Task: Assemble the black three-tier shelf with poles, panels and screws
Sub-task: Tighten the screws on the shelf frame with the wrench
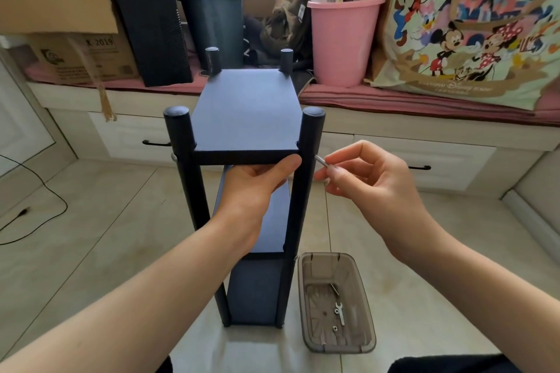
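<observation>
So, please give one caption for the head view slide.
Left hand steadies top panel; right hand pinches Allen key at near-right pole.

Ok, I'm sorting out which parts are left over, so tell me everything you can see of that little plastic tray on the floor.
The plastic tray is a small rectangular bin of smoky, see-through brown plastic with rounded corners and upright walls. It sits flat on the tiled floor, just right of the black shelf, near its front right pole. Neither hand touches it. Inside lie a small flat metal wrench, a slim metal rod or key and a small nut or washer.
</observation>
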Demonstrator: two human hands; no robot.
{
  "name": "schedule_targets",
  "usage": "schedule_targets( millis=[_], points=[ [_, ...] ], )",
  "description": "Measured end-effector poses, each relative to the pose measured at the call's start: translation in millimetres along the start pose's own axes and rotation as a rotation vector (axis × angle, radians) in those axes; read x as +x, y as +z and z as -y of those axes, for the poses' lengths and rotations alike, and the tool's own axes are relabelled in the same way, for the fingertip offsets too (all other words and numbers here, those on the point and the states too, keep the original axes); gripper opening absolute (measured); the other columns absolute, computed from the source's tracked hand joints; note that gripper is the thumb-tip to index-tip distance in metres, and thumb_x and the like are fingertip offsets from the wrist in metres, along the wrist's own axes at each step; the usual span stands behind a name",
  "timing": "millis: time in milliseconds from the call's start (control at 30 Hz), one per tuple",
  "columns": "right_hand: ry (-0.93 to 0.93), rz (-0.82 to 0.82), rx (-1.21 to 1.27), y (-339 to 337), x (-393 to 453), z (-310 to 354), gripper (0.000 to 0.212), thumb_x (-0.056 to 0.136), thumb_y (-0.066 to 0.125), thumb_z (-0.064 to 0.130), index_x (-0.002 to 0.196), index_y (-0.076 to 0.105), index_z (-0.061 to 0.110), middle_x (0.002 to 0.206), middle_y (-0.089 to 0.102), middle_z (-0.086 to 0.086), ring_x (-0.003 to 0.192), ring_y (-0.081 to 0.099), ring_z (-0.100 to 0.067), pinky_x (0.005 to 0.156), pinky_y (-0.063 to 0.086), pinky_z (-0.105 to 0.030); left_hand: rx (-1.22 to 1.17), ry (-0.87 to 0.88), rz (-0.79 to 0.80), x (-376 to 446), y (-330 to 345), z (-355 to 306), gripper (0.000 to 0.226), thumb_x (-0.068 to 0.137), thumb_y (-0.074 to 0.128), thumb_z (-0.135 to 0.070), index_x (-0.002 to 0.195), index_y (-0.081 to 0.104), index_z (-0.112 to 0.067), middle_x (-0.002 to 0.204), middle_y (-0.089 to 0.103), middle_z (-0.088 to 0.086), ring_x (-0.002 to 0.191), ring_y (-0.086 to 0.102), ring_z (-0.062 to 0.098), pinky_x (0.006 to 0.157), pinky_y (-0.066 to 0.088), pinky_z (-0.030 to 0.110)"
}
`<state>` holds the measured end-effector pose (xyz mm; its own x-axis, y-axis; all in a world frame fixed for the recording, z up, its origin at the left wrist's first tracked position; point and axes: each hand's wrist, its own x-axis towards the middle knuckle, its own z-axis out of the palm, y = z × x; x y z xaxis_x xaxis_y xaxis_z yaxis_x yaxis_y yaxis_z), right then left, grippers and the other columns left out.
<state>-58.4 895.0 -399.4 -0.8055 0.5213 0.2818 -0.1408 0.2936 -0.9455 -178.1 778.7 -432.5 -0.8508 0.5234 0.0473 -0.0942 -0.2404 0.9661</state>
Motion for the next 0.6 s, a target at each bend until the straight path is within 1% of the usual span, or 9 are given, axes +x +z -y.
schedule_targets(
  millis=[200, 333, 467, 533, 600],
  points=[
    [-0.054, -0.028, -0.026, 1.1, 1.9, -0.6, 0.006, 0.094, 0.063, 0.006, 0.098, 0.067, 0.007, 0.084, 0.076, -0.003, 0.072, 0.069, -0.013, 0.075, 0.058, -0.024, 0.039, 0.016, -0.007, 0.7, -0.8, 0.1, 0.050, 0.058, 0.078, -0.041, 0.104, 0.075, -0.021, 0.102, 0.078, -0.007, 0.103, 0.071, 0.008, 0.107, 0.048, 0.040],
    [-0.101, -0.038, -0.060, 2.5, 2.1, -1.5, 0.007, 0.093, 0.062, 0.005, 0.097, 0.066, 0.008, 0.083, 0.075, -0.001, 0.072, 0.069, -0.012, 0.075, 0.058, -0.024, 0.027, 0.013, 0.011, 0.0, -1.0, -1.3, 0.042, 0.062, 0.077, -0.037, 0.101, 0.075, -0.023, 0.101, 0.078, -0.008, 0.100, 0.071, 0.005, 0.104, 0.050, 0.036],
    [-0.118, -0.027, -0.083, 4.7, 3.0, -2.3, 0.009, 0.092, 0.062, 0.002, 0.094, 0.065, 0.010, 0.082, 0.075, -0.002, 0.072, 0.069, -0.013, 0.077, 0.058, -0.028, 0.017, 0.005, 0.009, 0.9, -0.5, -0.2, 0.035, 0.065, 0.078, -0.033, 0.099, 0.075, -0.024, 0.099, 0.078, -0.009, 0.098, 0.071, 0.004, 0.102, 0.051, 0.034],
    [-0.122, -0.025, -0.082, 5.5, 3.6, -3.0, 0.011, 0.093, 0.061, 0.001, 0.094, 0.065, 0.011, 0.081, 0.075, -0.001, 0.071, 0.069, -0.012, 0.076, 0.058, -0.026, 0.018, 0.003, 0.006, 1.8, -0.6, 0.7, 0.027, 0.071, 0.079, -0.028, 0.098, 0.074, -0.026, 0.098, 0.078, -0.010, 0.096, 0.072, 0.003, 0.100, 0.051, 0.032],
    [-0.117, -0.026, -0.072, 5.6, 4.6, -2.9, 0.013, 0.094, 0.060, 0.000, 0.094, 0.065, 0.011, 0.080, 0.075, -0.001, 0.070, 0.068, -0.010, 0.075, 0.057, -0.024, 0.018, 0.006, 0.003, 2.8, -1.2, 1.6, 0.024, 0.075, 0.079, -0.026, 0.098, 0.074, -0.026, 0.098, 0.078, -0.010, 0.096, 0.071, 0.003, 0.098, 0.052, 0.031]
  ],
)
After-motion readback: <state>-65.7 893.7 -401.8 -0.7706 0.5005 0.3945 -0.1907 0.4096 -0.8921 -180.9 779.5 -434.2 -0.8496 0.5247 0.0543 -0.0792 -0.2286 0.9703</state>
